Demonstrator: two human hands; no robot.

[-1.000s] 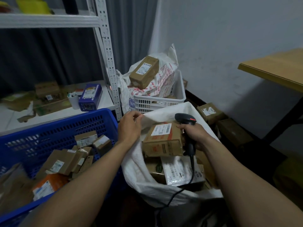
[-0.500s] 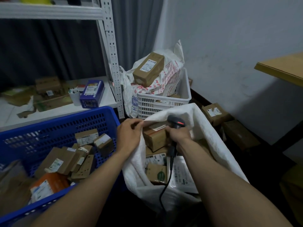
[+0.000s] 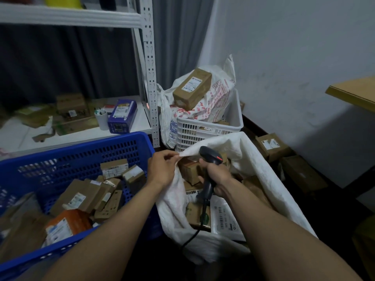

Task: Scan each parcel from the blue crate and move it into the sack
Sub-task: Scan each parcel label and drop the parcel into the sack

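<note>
My left hand [image 3: 162, 169] pinches the rim of the white sack [image 3: 255, 163] and holds it open. Over the sack's mouth, my right hand [image 3: 218, 177] grips the black barcode scanner [image 3: 210, 159] by its handle, its cable hanging down. A brown cardboard parcel [image 3: 189, 171] lies inside the sack just beneath the scanner, on top of other boxes and a flat white mailer [image 3: 225, 220]. The blue crate [image 3: 85, 149] stands to the left with several cardboard parcels and an orange parcel [image 3: 67, 222] in it.
A white basket [image 3: 205, 128] with a printed bag and a brown box [image 3: 191, 88] on top stands behind the sack. A white metal shelf [image 3: 146, 78] holds a purple box [image 3: 122, 115]. Boxes lie along the wall at right, below a wooden table corner [image 3: 353, 94].
The brown parcel that my right hand held together with the scanner has gone down into the sack and is out of my fingers. My left hand has kept hold of the sack's rim.
</note>
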